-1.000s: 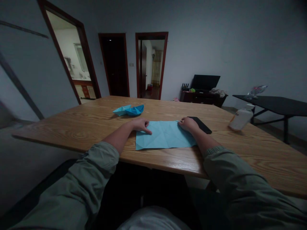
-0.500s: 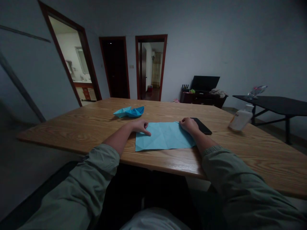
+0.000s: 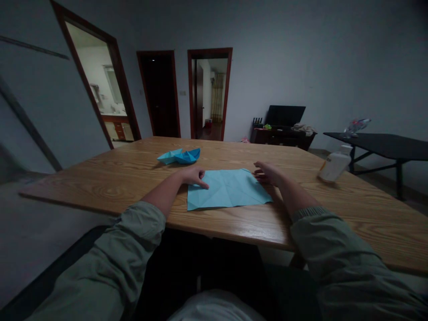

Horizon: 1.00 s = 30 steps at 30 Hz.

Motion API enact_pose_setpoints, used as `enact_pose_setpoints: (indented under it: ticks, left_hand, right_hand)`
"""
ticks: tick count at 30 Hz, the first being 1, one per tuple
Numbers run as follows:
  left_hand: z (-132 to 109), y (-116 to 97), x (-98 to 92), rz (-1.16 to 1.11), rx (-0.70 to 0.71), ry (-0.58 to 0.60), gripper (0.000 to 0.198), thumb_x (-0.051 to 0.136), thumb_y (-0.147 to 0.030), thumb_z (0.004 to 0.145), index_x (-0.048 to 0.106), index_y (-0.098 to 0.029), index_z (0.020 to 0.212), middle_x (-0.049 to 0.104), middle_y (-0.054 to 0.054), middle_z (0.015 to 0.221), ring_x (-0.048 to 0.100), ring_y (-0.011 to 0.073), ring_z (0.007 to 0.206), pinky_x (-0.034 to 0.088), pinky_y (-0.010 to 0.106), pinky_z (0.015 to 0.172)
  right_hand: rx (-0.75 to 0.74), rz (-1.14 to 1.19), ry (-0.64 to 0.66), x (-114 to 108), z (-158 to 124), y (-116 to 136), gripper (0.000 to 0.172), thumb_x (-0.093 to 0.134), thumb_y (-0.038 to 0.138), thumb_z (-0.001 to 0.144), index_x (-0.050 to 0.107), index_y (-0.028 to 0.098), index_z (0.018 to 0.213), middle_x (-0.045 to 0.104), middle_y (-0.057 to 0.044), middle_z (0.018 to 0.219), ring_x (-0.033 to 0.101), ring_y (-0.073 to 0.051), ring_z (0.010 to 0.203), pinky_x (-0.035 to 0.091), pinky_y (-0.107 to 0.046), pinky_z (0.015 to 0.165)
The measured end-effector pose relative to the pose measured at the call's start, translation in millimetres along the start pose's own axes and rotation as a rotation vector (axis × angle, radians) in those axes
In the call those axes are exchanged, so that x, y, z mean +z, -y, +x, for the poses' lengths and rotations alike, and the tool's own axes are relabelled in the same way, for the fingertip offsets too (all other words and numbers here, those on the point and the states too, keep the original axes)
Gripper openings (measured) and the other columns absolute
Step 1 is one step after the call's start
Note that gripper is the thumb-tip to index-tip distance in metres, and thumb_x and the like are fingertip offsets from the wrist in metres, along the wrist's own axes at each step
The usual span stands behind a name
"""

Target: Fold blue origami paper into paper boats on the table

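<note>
A creased light blue paper sheet (image 3: 229,189) lies flat on the wooden table (image 3: 100,187), unfolded, with fold lines showing. My left hand (image 3: 194,176) rests at the sheet's left side, its curled fingertips on the paper. At the upper right edge of the sheet is my right hand (image 3: 267,174), fingers spread and holding nothing. Beyond the sheet sits a blue folded paper boat (image 3: 179,156), out of reach of neither hand but touching neither. No black phone shows beside my right hand.
A white plastic bottle (image 3: 335,166) stands tilted near the table's right side. Farther right is a black table (image 3: 377,147), and at the back a low dark cabinet (image 3: 282,139). The wooden table's near edge runs under my forearms.
The black phone beside my right hand no longer shows on the table. My right hand has drawn slightly toward the sheet's edge, fingers spreading. The sheet has barely moved.
</note>
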<state>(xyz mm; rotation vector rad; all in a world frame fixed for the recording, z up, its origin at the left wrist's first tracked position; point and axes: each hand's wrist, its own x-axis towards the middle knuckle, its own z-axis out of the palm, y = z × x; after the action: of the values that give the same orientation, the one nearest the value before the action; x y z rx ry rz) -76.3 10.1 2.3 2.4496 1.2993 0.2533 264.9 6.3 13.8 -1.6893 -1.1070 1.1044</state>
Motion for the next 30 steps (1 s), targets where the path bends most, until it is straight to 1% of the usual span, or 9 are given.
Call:
enact_pose_setpoints:
  ticks: [5, 8, 13, 15, 20, 23, 26, 28, 30]
  left_hand:
    - [-0.6, -1.1, -0.3, -0.001, -0.010, 0.007, 0.058, 0.072, -0.067, 0.049, 0.049, -0.019, 0.069, 0.049, -0.004, 0.065, 0.040, 0.0107, 0.060, 0.023, 0.025, 0.053]
    - [-0.7, -1.2, -0.2, -0.002, -0.004, 0.003, 0.057, 0.072, -0.067, 0.049, 0.049, -0.019, 0.069, 0.049, -0.004, 0.065, 0.040, 0.0108, 0.060, 0.023, 0.025, 0.053]
    - [-0.6, -1.1, 0.0, -0.011, -0.023, -0.002, 0.057, 0.073, -0.066, 0.048, 0.049, -0.019, 0.069, 0.049, -0.004, 0.066, 0.040, 0.0111, 0.061, 0.023, 0.025, 0.053]
    - [-0.9, -1.8, -0.3, -0.020, -0.020, 0.004, 0.057, 0.073, -0.066, 0.048, 0.048, -0.019, 0.068, 0.048, -0.004, 0.065, 0.039, 0.0110, 0.060, 0.022, 0.025, 0.053]
    - [-2.4, -3.7, -0.8, -0.025, -0.015, 0.006, 0.056, 0.073, -0.065, 0.049, 0.048, -0.019, 0.068, 0.047, -0.004, 0.063, 0.038, 0.0107, 0.060, 0.022, 0.025, 0.053]
    - [-2.4, -3.3, -0.8, -0.017, -0.015, 0.001, 0.056, 0.073, -0.066, 0.049, 0.047, -0.019, 0.068, 0.047, -0.004, 0.064, 0.039, 0.0108, 0.060, 0.022, 0.025, 0.053]
    - [-1.6, -2.0, -0.8, -0.011, -0.025, 0.006, 0.057, 0.072, -0.066, 0.047, 0.048, -0.019, 0.068, 0.048, -0.004, 0.065, 0.040, 0.0110, 0.061, 0.023, 0.025, 0.053]
    - [-1.0, -1.3, -0.5, -0.015, -0.032, 0.011, 0.058, 0.072, -0.067, 0.046, 0.048, -0.019, 0.068, 0.048, -0.004, 0.065, 0.040, 0.0110, 0.061, 0.023, 0.025, 0.053]
    - [-0.6, -1.0, 0.0, -0.019, -0.036, 0.003, 0.058, 0.072, -0.067, 0.046, 0.048, -0.019, 0.069, 0.048, -0.004, 0.065, 0.040, 0.0111, 0.061, 0.023, 0.025, 0.053]
  right_hand:
    - [0.040, 0.017, 0.087, 1.9, -5.5, 4.6, 0.028, 0.054, 0.035, 0.082, 0.049, 0.020, 0.105, 0.064, -0.006, 0.087, 0.058, -0.011, 0.057, 0.048, -0.021, 0.049]
    - [0.071, -0.014, 0.097, 3.8, -5.0, 6.2, 0.028, 0.055, 0.036, 0.081, 0.050, 0.019, 0.103, 0.066, -0.008, 0.089, 0.058, -0.012, 0.057, 0.045, -0.020, 0.046]
    - [-0.072, -0.035, 0.011, -1.6, 4.8, 5.2, 0.027, 0.055, 0.039, 0.079, 0.055, 0.021, 0.099, 0.061, -0.009, 0.104, 0.059, -0.017, 0.078, 0.052, -0.026, 0.057]
    - [-0.085, -0.031, -0.003, -4.8, 9.8, 4.0, 0.027, 0.056, 0.039, 0.077, 0.055, 0.023, 0.099, 0.059, -0.008, 0.106, 0.058, -0.018, 0.083, 0.054, -0.029, 0.059]
    - [0.006, 0.054, 0.030, -5.6, 14.9, 2.2, 0.028, 0.062, 0.035, 0.072, 0.053, 0.022, 0.096, 0.056, -0.008, 0.099, 0.057, -0.017, 0.077, 0.056, -0.033, 0.062]
    - [0.039, 0.125, 0.099, -5.0, 11.6, 2.5, 0.026, 0.059, 0.034, 0.075, 0.051, 0.021, 0.097, 0.056, -0.007, 0.093, 0.058, -0.016, 0.072, 0.056, -0.031, 0.060]
    - [0.070, 0.180, 0.139, -4.2, 4.9, 4.5, 0.027, 0.055, 0.037, 0.079, 0.049, 0.022, 0.101, 0.058, -0.008, 0.092, 0.060, -0.016, 0.070, 0.052, -0.027, 0.054]
    - [0.072, 0.230, 0.145, -1.8, -1.0, 7.8, 0.029, 0.054, 0.038, 0.081, 0.049, 0.021, 0.103, 0.059, -0.009, 0.092, 0.062, -0.018, 0.072, 0.052, -0.027, 0.054]
    - [0.032, 0.316, 0.175, 2.6, -6.9, 12.6, 0.027, 0.053, 0.037, 0.082, 0.049, 0.020, 0.102, 0.059, -0.009, 0.090, 0.062, -0.018, 0.074, 0.054, -0.028, 0.060]
